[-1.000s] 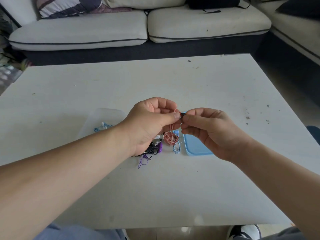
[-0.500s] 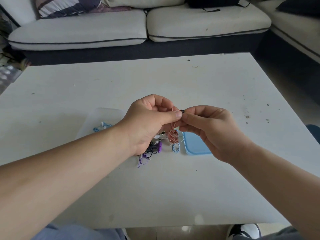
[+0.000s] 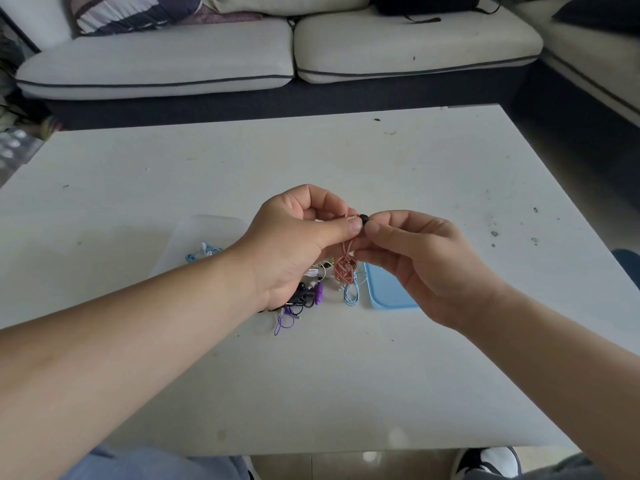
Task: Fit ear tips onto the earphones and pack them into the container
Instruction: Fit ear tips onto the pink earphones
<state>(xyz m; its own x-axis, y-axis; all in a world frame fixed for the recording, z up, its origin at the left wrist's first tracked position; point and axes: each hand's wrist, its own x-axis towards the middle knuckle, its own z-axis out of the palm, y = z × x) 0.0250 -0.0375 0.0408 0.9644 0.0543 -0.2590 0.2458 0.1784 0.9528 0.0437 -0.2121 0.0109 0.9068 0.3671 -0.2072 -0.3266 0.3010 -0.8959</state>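
The left hand point(image 3: 294, 237) pinches the pink earphone point(image 3: 344, 270) between thumb and forefinger, its thin knotted cord dangling below. The right hand point(image 3: 426, 261) pinches a small round black ear tip point(image 3: 363, 218) against it, between both thumbs.

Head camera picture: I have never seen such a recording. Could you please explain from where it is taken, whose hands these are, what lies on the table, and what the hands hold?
No machine here: a person wears one camera on the head, looking forward and down, so you see that person's own arms. The left hand pinches the pink earphones, whose tangled cable hangs below. The right hand pinches a small black ear tip, close to the left hand. On the white table lie a clear container with a blue cable in it, a blue lid, and a pile of purple, black and white earphones. A sofa stands behind.
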